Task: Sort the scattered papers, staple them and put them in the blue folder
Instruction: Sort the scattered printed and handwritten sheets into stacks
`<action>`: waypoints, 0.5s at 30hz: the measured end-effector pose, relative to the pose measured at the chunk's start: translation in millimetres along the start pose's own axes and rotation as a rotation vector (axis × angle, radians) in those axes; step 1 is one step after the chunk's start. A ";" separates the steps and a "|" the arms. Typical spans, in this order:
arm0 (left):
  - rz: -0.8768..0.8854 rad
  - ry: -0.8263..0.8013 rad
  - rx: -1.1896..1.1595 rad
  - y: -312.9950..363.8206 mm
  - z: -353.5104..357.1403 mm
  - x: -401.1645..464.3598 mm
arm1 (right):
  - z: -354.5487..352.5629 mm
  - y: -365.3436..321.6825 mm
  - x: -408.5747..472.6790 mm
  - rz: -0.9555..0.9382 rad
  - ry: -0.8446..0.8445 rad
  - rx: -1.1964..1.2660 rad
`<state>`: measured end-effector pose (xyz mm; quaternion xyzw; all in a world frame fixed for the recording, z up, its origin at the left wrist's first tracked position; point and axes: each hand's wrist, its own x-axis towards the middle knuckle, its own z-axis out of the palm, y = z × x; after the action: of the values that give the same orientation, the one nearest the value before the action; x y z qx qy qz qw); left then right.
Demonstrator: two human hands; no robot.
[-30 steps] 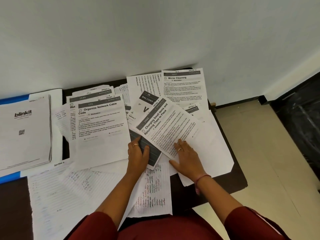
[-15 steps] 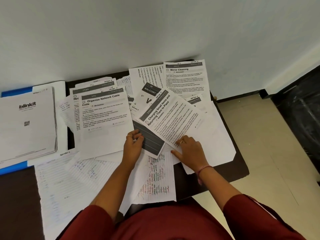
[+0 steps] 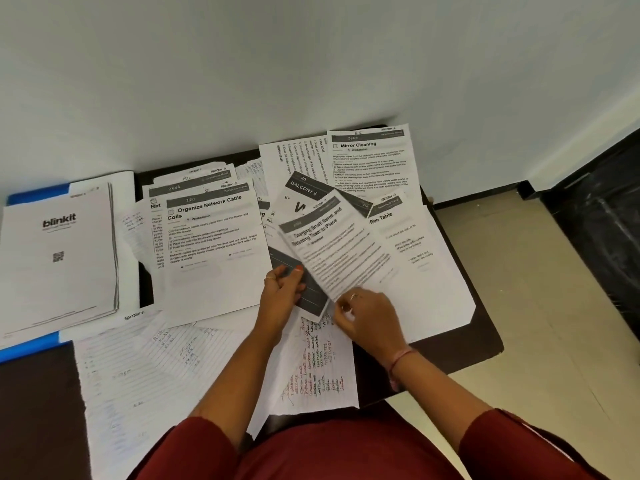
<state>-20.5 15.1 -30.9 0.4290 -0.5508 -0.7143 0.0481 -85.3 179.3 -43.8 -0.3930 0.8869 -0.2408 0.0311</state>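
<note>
1. The right hand [image 3: 367, 315] has its fingers curled in, pinching the near corner of the sheet headed "Charging Small Items" [image 3: 332, 247]; that corner looks lifted off the pile, and the print on it is blurred.
2. The left hand [image 3: 281, 289] curls its fingers round the edge of a dark-banded card [image 3: 308, 292] that lies under that sheet, thumb on top.
3. Just below both hands lies a handwritten page in red and dark ink [image 3: 317, 368], hanging over the near edge of the dark table [image 3: 485, 341].
4. Left of the hands sits the "Organize Network Cable Coils" sheet [image 3: 211, 251], on top of other printed pages.
5. Behind the hands: a "BALCONY 2" card [image 3: 304, 190], a "Mirror Cleaning" sheet [image 3: 372, 161] against the wall, and a partly covered sheet reading "ffee Table" [image 3: 408, 244] to the right.
6. Lined handwritten pages [image 3: 138, 372] spread along the near left.
7. At far left the blue folder [image 3: 27, 346] lies flat, open, with a "blinkit" stack of paper [image 3: 59, 258] resting on it, well apart from both hands.
</note>
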 end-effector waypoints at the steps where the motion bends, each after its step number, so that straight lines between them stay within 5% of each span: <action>1: 0.009 -0.003 -0.028 1.2 -0.6 -0.9 | 1.6 -8.3 -4.8 -0.050 -0.032 0.020; 9: 0.040 0.206 0.152 -1.2 -18.9 10.0 | 26.4 -20.7 -18.0 -0.257 -0.222 0.079; 15: 0.036 0.218 0.279 -6.3 -35.6 27.2 | 13.9 -7.0 6.8 0.079 -0.184 0.277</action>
<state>-11.2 -23.7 -52.2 0.4965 -0.6435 -0.5794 0.0603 -81.8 164.8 -52.0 -0.3702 0.8533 -0.3223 0.1757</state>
